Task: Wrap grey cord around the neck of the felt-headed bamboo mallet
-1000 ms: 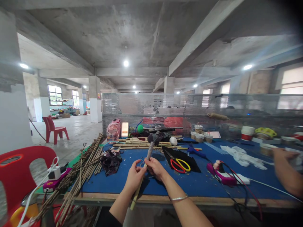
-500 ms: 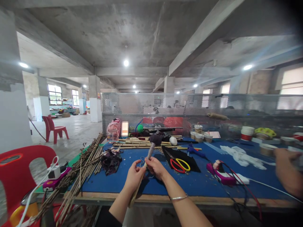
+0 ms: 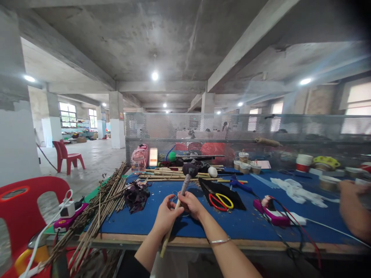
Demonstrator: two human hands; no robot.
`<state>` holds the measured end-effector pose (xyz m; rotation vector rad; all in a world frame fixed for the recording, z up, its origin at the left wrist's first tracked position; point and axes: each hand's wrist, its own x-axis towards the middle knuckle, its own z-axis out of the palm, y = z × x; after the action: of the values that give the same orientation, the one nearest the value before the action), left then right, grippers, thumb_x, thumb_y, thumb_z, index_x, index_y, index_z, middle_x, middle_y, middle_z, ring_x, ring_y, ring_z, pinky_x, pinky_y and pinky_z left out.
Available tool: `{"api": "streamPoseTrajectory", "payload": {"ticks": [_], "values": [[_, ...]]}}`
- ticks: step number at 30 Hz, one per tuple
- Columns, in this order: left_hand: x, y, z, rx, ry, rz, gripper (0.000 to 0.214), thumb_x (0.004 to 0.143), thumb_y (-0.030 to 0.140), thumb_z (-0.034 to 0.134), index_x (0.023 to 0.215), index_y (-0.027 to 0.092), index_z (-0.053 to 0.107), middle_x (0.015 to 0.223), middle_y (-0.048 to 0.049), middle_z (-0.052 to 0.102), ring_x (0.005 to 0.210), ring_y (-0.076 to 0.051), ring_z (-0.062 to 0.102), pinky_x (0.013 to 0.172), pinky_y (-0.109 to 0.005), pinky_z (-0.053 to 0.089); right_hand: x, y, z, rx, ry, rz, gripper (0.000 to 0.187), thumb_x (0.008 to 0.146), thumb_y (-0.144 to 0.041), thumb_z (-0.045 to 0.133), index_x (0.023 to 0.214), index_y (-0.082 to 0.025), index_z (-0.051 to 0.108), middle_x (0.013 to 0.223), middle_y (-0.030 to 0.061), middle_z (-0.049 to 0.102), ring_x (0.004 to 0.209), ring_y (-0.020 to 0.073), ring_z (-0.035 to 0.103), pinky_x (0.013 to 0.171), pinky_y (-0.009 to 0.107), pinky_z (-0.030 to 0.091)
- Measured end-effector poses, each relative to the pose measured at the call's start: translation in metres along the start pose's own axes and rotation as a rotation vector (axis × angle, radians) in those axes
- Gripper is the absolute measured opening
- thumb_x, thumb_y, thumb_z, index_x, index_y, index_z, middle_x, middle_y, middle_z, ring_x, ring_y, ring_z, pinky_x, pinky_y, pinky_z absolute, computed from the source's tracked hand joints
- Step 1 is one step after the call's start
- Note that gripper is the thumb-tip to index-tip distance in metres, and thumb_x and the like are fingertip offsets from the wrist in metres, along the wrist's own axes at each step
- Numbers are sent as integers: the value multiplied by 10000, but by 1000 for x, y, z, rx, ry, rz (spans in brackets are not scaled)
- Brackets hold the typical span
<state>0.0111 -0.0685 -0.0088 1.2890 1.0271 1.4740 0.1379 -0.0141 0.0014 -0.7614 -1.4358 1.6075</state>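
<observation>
Stick: a thin bamboo stick (image 3: 177, 208) is held slanted above the near edge of the desk (image 3: 232, 227), its lower end pointing down past the edge and its upper end away from the body, so that the wrapped part stays in view.
Wrapped head: a dark, bulbous wad (image 3: 190, 169) sits on the upper end of the stick, with a greyish wrapping just below it.
Left hand: the left hand (image 3: 166, 217) is closed around the stick's middle, fingers curled, steadying it from below.
Right hand: the right hand (image 3: 191, 204) is closed on the stick just above the left, fingertips pinching near the wrapping; a thin bangle (image 3: 219, 242) is worn on the wrist.
Within reach: red and yellow scissors (image 3: 220, 201) lie on a black cloth to the right; a purple glue gun (image 3: 271, 216) with a trailing cord lies further right.
Supplies: loose bamboo sticks (image 3: 174, 175) are laid across the far side of the desk, and a bundle of twigs (image 3: 98, 208) leans over the left corner.
Dark scraps: a crumpled dark heap (image 3: 136, 196) rests left of the hands.
Other person: a co-worker's hand (image 3: 352, 208) appears blurred at the right edge, well apart.
Surroundings: red plastic chairs (image 3: 68, 156) stand to the left on a concrete floor.
</observation>
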Motion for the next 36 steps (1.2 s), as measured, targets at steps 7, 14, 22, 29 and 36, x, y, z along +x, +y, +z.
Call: {"api": "streamPoseTrajectory", "payload": {"ticks": [7, 14, 22, 29, 36], "values": [[-2, 4, 0, -57, -36, -108, 724, 670, 444, 609, 1224, 98, 298, 590, -3, 599, 443, -116, 534, 420, -211, 381, -1, -1, 0, 18, -32, 10, 385, 656, -470, 638, 791, -200, 401, 396, -134, 275, 315, 23, 123, 331, 199, 30], [2, -5, 0, -35, 1, -5, 638, 587, 333, 713, 1111, 107, 426, 592, 39, 533, 483, -76, 495, 464, -188, 368, 0, 1, 0, -15, 1, 4, 382, 649, -460, 643, 785, -191, 409, 403, -128, 298, 309, 21, 156, 327, 198, 52], [-1, 1, 0, -35, -1, -58, 745, 634, 423, 653, 1217, 97, 321, 548, 28, 572, 452, -109, 524, 450, -208, 379, -2, -3, 2, 10, -11, 16, 400, 642, -475, 649, 795, -199, 403, 406, -129, 278, 327, 23, 127, 338, 199, 32], [0, 0, 1, -29, 10, -45, 614, 611, 394, 680, 1098, 107, 441, 560, 34, 543, 446, -88, 497, 431, -196, 359, 0, 1, 0, -22, -1, 8, 389, 648, -482, 638, 775, -197, 405, 410, -125, 289, 315, 24, 148, 336, 202, 42], [1, -1, 0, -63, 23, -49, 750, 593, 393, 699, 1190, 89, 360, 513, 46, 549, 436, -97, 508, 450, -201, 382, -2, -2, 1, 2, -5, 22, 387, 653, -474, 641, 785, -199, 403, 408, -128, 279, 328, 24, 127, 340, 202, 36]]}}
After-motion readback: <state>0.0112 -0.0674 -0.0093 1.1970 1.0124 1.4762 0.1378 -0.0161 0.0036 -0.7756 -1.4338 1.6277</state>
